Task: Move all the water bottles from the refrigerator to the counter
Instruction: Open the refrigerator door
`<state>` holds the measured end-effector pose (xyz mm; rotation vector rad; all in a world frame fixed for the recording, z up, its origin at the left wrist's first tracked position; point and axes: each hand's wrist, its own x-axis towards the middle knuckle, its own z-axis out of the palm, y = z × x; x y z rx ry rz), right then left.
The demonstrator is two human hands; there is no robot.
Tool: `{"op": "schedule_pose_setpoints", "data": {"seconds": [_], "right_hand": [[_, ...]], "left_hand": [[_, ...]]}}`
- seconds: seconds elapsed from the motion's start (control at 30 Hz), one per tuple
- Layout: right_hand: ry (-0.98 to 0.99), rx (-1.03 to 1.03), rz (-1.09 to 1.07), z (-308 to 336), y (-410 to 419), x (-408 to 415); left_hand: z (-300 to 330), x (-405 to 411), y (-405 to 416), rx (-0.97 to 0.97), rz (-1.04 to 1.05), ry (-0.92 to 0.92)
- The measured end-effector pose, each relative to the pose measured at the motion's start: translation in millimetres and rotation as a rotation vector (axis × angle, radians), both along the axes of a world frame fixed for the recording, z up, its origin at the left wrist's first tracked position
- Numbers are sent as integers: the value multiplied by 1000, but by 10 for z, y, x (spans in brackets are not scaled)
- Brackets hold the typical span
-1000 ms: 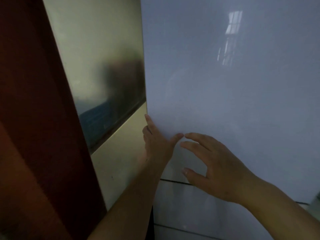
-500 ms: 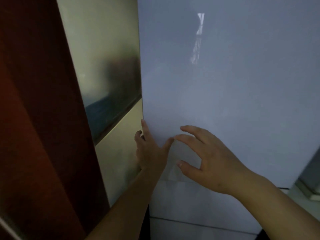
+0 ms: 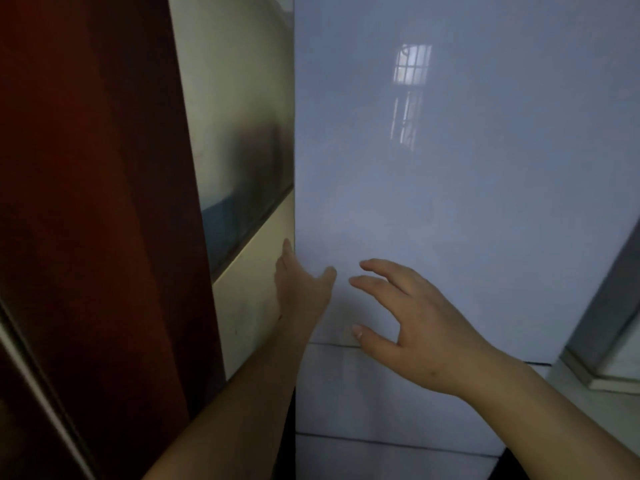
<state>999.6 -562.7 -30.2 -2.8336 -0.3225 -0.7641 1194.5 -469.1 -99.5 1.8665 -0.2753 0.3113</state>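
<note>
A tall white refrigerator door fills most of the head view, glossy, with a window reflected on it. My left hand is at the door's left edge, fingers hooked behind the edge and thumb lying on the front face. Just to the right, my right hand hovers in front of the lower part of the door with its fingers spread and nothing in it. The door's right side stands off from a grey frame. No water bottles are in view; the inside of the refrigerator is hidden.
A cream wall with a shiny metallic panel stands left of the refrigerator, and a dark red wooden door is further left. Lower drawer fronts lie under the upper door. A pale ledge shows at the right.
The door's right edge has swung away, showing more of the grey frame and ledge at the right. Both hands stay at the door's lower left, the left still on its edge.
</note>
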Motion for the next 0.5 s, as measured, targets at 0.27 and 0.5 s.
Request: {"op": "schedule_pose_setpoints", "data": {"seconds": [0.27,0.5], "right_hand": [[-16,14,-58,-9,-173,-167],[-21,-2,-9,17,-13,-111]], "left_hand": [[251,104,-116,-144,-69,88],[116,-96,-17,-89,-59,1]]}}
